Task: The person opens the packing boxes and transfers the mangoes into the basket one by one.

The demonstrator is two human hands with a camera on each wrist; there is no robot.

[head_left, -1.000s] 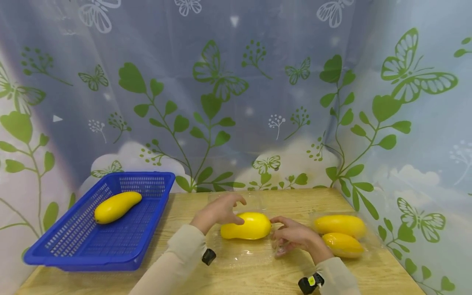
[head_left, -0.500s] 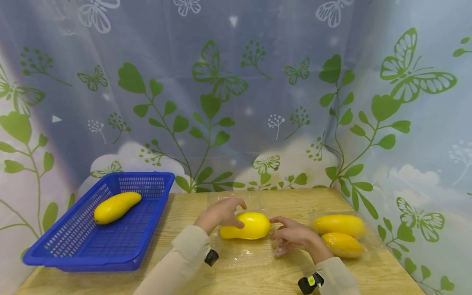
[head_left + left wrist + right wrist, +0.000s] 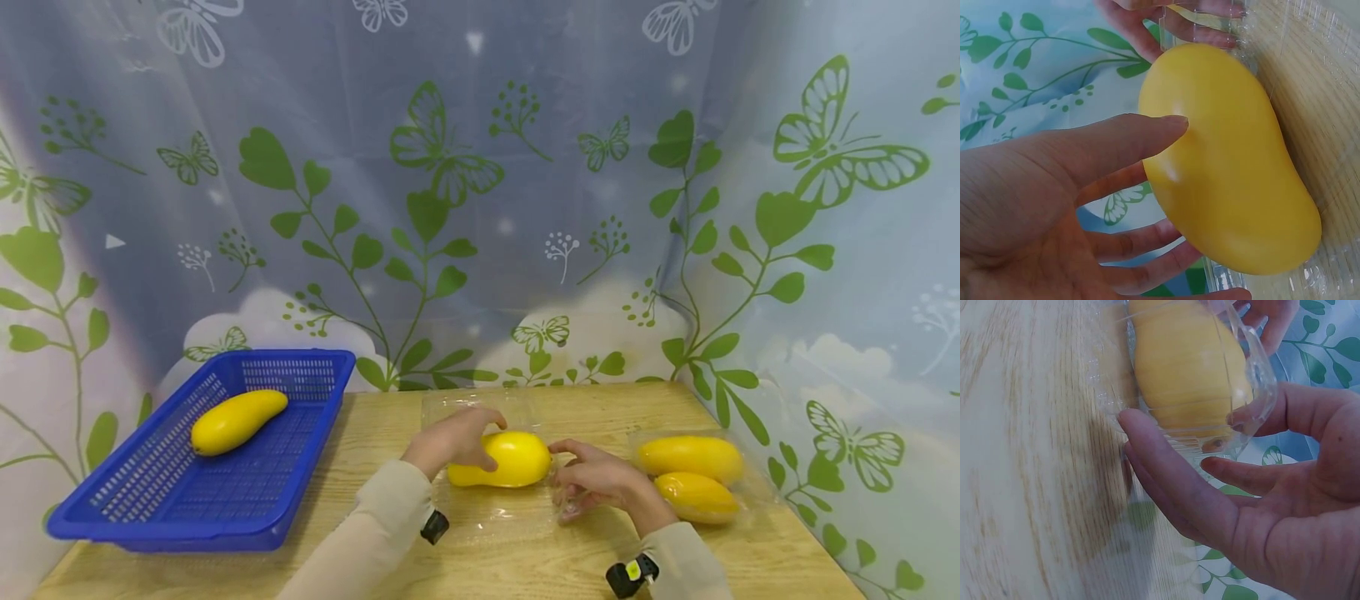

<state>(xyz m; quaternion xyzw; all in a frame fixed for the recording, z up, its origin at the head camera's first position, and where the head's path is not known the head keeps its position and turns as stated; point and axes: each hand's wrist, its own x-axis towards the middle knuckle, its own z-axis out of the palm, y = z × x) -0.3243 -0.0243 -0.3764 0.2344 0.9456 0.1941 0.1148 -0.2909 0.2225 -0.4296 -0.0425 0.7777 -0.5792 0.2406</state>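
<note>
A smooth yellow mango (image 3: 517, 458) lies in a clear plastic container (image 3: 502, 529) on the table. My left hand (image 3: 453, 442) holds the mango at its left part: in the left wrist view the thumb (image 3: 1147, 134) rests on its surface and the other fingers reach behind it. At the container's right end is my right hand (image 3: 596, 475). In the right wrist view its fingers (image 3: 1172, 469) curl round the container's clear wall (image 3: 1263, 381), one over the rim and others outside. The mango's underside is hidden.
On the left stands a blue plastic basket (image 3: 300, 492) with another yellow mango (image 3: 238, 422) inside. Two more mangoes (image 3: 690, 460) sit in clear plastic packaging at the right. A patterned curtain (image 3: 480, 250) rises behind the wooden table (image 3: 600, 408).
My left hand has shifted slightly right and down, closer round the mango. The mango, the container and my right hand stay in place.
</note>
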